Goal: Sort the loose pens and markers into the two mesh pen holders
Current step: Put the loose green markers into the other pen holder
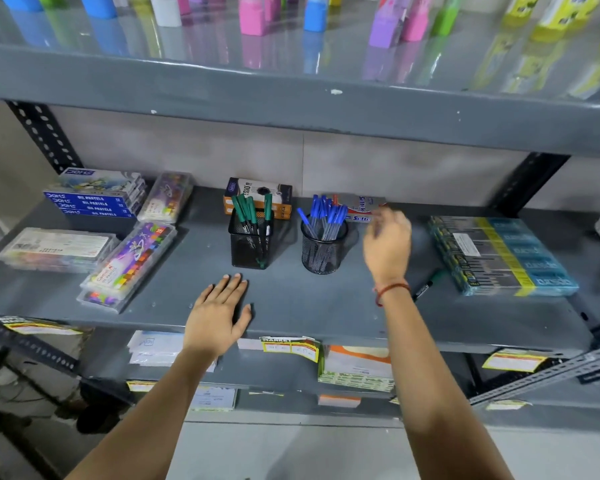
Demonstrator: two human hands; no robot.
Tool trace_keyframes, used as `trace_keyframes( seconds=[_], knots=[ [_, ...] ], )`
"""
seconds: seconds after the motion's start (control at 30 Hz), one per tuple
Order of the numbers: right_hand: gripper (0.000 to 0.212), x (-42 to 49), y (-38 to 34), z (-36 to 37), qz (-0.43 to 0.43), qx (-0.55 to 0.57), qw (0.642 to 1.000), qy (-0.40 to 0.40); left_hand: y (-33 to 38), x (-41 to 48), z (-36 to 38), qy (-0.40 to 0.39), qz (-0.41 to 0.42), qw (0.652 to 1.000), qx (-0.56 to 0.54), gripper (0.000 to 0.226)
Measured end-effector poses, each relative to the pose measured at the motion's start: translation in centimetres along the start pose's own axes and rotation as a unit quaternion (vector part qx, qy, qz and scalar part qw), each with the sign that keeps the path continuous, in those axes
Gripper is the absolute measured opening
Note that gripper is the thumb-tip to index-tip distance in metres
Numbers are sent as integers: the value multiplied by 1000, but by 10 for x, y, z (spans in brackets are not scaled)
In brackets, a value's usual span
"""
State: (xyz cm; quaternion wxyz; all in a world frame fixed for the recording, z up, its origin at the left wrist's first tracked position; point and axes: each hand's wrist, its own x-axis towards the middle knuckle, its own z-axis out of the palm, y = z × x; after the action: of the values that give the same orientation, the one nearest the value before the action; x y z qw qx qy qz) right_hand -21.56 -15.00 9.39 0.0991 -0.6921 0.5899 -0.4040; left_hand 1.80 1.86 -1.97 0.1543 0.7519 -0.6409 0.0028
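Note:
A square black mesh holder (251,242) on the grey shelf (291,306) holds several green markers (246,211). To its right, a round black mesh holder (323,249) holds several blue pens (328,213). One loose green-capped marker (428,285) lies on the shelf, partly hidden behind my right wrist. My right hand (388,245) hovers just right of the round holder, blurred, fingers loosely apart, with nothing visible in it. My left hand (219,315) rests flat on the shelf's front part, below the square holder, fingers spread.
Oil pastel boxes (94,199) and clear crayon cases (129,265) fill the left side. A wrapped pack of pens (499,254) lies at the right. Small cartons (258,195) stand behind the holders. An upper shelf (291,98) overhangs.

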Motion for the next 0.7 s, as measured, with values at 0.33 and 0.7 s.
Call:
trace_keyframes(
  seconds=[0.33, 0.7],
  knots=[
    [39, -5, 99, -24, 234, -180, 950, -96, -1, 1, 0, -13, -2, 1000, 4, 63],
    [23, -21, 46, -11, 223, -74, 960, -155, 0, 0, -1, -14, -2, 1000, -6, 63]
  ],
)
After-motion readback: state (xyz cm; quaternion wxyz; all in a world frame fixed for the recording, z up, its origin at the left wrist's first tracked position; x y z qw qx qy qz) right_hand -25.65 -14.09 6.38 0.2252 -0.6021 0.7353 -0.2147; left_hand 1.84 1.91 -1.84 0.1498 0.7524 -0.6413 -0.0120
